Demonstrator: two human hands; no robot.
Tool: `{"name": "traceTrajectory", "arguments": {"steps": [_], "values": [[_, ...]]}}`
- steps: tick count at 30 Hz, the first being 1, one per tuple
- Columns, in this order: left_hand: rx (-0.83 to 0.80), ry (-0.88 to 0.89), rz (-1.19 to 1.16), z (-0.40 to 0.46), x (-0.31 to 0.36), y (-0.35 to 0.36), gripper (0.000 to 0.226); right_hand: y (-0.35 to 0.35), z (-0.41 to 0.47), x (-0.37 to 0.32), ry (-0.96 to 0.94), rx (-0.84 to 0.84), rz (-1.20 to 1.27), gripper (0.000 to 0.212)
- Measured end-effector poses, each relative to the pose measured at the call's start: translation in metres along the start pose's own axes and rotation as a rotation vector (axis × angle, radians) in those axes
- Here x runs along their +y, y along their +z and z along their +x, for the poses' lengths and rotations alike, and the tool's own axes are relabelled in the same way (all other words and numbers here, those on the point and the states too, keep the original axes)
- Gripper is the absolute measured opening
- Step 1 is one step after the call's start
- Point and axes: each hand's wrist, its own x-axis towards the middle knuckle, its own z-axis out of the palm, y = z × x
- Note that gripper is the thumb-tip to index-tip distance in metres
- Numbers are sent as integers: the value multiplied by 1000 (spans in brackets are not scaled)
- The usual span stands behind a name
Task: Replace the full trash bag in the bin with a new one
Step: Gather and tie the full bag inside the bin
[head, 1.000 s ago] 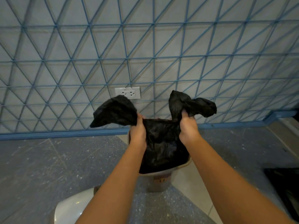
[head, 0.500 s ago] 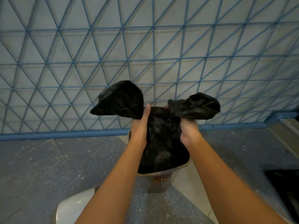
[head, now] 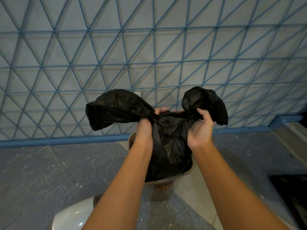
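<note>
A black trash bag (head: 167,146) sits in a small grey bin (head: 163,188) on the floor by the wall. Its top is gathered into two loose flaps that stick out to the left and right. My left hand (head: 145,126) grips the base of the left flap. My right hand (head: 200,130) holds the base of the right flap, palm turned toward me. The two flaps cross between my hands above the bin. Most of the bin's rim is hidden by the bag and my forearms.
A wall with a blue triangle pattern (head: 149,55) stands right behind the bin, with a blue skirting (head: 66,141) at its foot. A white rounded object (head: 73,216) lies at the lower left. Something dark (head: 292,193) sits at the right edge.
The two flaps have been crossed and pulled apart again. My right hand has turned palm-up, and the right flap now stands higher.
</note>
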Motion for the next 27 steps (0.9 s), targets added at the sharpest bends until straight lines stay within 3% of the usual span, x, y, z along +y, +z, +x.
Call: {"name": "traceTrajectory", "arguments": {"steps": [4, 7, 9, 11, 14, 16, 20, 22, 25, 27], "values": [[102, -12, -69, 5, 3, 4, 45, -11, -2, 10, 133, 65, -429, 64], [193, 14, 19, 5, -2, 4, 37, -12, 3, 16, 9, 141, -752, 32], [205, 39, 2, 3, -7, 1, 41, -2, 7, 14, 10, 162, -668, 27], [211, 50, 54, 0, -12, -4, 58, 10, 12, 17, 64, 82, -467, 28], [207, 51, 65, -7, -14, -7, 82, 23, 16, 22, 80, 98, -312, 59], [223, 115, 149, -7, -12, -11, 98, 29, 20, 25, 64, 137, -146, 52], [387, 232, 302, -5, -1, -10, 42, 32, 26, 36, 49, 207, -39, 44], [412, 169, 201, 4, -4, -20, 43, 30, 26, 39, 36, 231, -121, 47], [361, -45, 82, 19, -18, -35, 61, 29, 23, 44, -26, 286, -311, 49], [418, -59, 85, 20, -27, -35, 52, 24, 22, 50, -98, 362, -431, 46]]}}
